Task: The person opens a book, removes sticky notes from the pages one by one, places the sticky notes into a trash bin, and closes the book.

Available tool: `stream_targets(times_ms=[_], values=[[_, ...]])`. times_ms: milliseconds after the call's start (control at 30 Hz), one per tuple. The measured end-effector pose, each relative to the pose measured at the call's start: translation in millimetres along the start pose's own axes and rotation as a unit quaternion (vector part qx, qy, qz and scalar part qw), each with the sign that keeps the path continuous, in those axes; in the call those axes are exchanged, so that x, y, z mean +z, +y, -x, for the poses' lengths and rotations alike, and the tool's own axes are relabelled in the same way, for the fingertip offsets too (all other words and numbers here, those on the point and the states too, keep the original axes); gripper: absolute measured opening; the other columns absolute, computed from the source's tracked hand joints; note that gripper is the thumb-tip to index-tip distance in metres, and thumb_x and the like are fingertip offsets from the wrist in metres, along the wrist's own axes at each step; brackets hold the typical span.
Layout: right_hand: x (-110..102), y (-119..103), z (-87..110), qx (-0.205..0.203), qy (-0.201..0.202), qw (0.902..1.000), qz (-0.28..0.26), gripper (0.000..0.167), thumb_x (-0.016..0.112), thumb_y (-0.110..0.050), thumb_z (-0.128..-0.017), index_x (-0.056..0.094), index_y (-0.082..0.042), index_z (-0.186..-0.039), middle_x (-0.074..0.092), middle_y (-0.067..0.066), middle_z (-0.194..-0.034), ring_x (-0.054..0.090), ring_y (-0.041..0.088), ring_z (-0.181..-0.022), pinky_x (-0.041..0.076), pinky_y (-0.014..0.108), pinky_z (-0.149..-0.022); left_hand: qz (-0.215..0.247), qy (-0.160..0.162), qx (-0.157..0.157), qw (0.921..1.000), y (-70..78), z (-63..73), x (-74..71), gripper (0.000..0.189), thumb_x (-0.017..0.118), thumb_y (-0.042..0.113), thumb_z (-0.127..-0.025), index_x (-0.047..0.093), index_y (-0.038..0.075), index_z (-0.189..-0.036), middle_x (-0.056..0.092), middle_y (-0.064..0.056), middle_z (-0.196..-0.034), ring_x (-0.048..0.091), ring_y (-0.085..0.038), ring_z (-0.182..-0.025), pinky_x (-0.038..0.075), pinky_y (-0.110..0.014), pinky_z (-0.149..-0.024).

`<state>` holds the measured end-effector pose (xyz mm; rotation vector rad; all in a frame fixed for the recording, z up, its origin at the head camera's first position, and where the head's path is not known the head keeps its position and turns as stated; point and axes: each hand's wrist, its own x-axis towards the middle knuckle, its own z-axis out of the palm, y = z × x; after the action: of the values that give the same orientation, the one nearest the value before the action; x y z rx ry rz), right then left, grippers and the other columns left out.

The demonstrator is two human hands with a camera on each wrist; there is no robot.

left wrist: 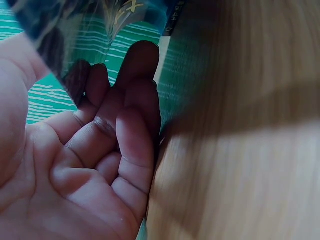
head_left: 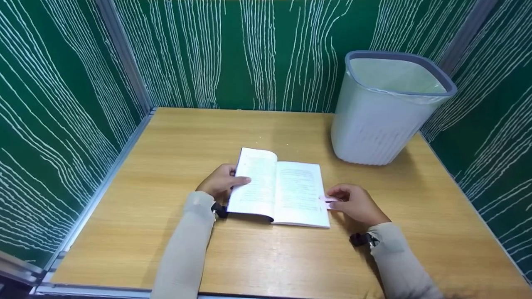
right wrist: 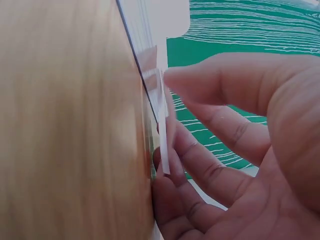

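An open book [head_left: 297,182] with printed pages lies on the wooden table, its left part raised off the surface. My left hand [head_left: 220,181] holds that raised part, thumb on the page and fingers behind the dark glossy cover [left wrist: 60,37]. At the right page's edge, my right hand [head_left: 360,206] pinches a thin pink slip [right wrist: 164,142] between thumb and fingers. In the head view the slip's inner end meets the page edge; how far it reaches between the pages cannot be told.
A white waste bin [head_left: 370,128] with a grey rim and a clear liner stands at the table's back right. Green walls with white wavy lines [head_left: 257,54] enclose the wooden table [head_left: 187,137] at the back and sides. Small crumbs lie behind the book.
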<state>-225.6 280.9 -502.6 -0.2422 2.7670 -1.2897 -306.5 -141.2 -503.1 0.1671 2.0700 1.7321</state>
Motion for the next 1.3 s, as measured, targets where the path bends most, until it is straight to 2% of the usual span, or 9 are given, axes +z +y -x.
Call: stream_targets(times_ms=[100,333,633,767,933,1100,1300], values=[[-1.3,1.0,-0.2,0.015,0.004,0.9998,0.012,0.027,0.082,-0.01,-0.086,0.075,-0.014,-0.112,0.074,0.004,-0.109,0.065,0.021,-0.099,0.052,0.027,-0.085,0.011,-0.005,-0.001,0.9999,0.5,-0.2,0.0,0.045,0.084,0.025,-0.088,0.067,0.009,-0.126,0.075,-0.016,-0.11,0.077,-0.03,-0.089,0.063,-0.045,-0.076],[-2.0,6.7,-1.1,0.005,0.007,0.9997,0.023,0.023,0.08,-0.007,-0.087,0.077,-0.014,-0.109,0.075,0.004,-0.105,0.064,0.02,-0.096,0.051,0.026,-0.083,-0.028,0.007,0.017,0.9994,-1.8,-2.6,0.0,0.041,0.083,0.024,-0.089,0.069,0.005,-0.122,0.075,-0.013,-0.1,0.076,-0.022,-0.079,0.063,-0.035,-0.07],[-1.9,4.5,-1.1,0.026,0.007,0.9996,0.004,0.014,0.075,-0.011,-0.092,0.078,-0.016,-0.105,0.075,0.004,-0.103,0.061,0.021,-0.092,0.051,0.026,-0.078,-0.026,0.008,0.004,0.9996,0.1,0.4,0.3,0.045,0.084,0.027,-0.088,0.068,0.008,-0.125,0.076,-0.013,-0.105,0.077,-0.025,-0.086,0.063,-0.038,-0.074],[-2.9,3.5,-1.1,0.034,0.005,0.9994,-0.005,0.013,0.074,-0.014,-0.094,0.079,-0.018,-0.105,0.075,0.003,-0.105,0.062,0.021,-0.093,0.052,0.027,-0.079,-0.019,0.008,-0.005,0.9998,1.3,0.9,0.1,0.046,0.085,0.028,-0.087,0.067,0.009,-0.126,0.076,-0.014,-0.106,0.077,-0.027,-0.086,0.063,-0.04,-0.074],[-3.0,6.8,-2.4,0.024,0.013,0.9996,-0.007,0.01,0.073,-0.018,-0.097,0.079,-0.019,-0.104,0.076,0.002,-0.105,0.063,0.021,-0.096,0.052,0.026,-0.081,-0.026,0.01,-0.01,0.9996,2.0,0.3,-0.7,0.049,0.086,0.031,-0.086,0.067,0.01,-0.126,0.076,-0.013,-0.106,0.077,-0.027,-0.086,0.063,-0.04,-0.074],[-3.5,6.1,-2.6,0.046,0.021,0.9987,-0.004,0.013,0.073,-0.027,-0.098,0.079,-0.019,-0.106,0.075,0.002,-0.108,0.062,0.021,-0.099,0.05,0.03,-0.085,-0.028,0.01,-0.013,0.9995,1.8,0.8,-0.5,0.048,0.086,0.032,-0.086,0.067,0.011,-0.125,0.076,-0.013,-0.107,0.077,-0.027,-0.086,0.063,-0.041,-0.074],[-3.2,8.8,-2.3,0.019,0.025,0.9995,-0.01,0.012,0.07,-0.02,-0.099,0.08,-0.018,-0.105,0.077,0.001,-0.108,0.065,0.018,-0.102,0.051,0.023,-0.083,-0.03,0.006,0.02,0.9994,-0.1,-0.7,-0.5,0.045,0.085,0.025,-0.087,0.068,0.006,-0.125,0.075,-0.013,-0.109,0.075,-0.022,-0.085,0.062,-0.034,-0.075]])
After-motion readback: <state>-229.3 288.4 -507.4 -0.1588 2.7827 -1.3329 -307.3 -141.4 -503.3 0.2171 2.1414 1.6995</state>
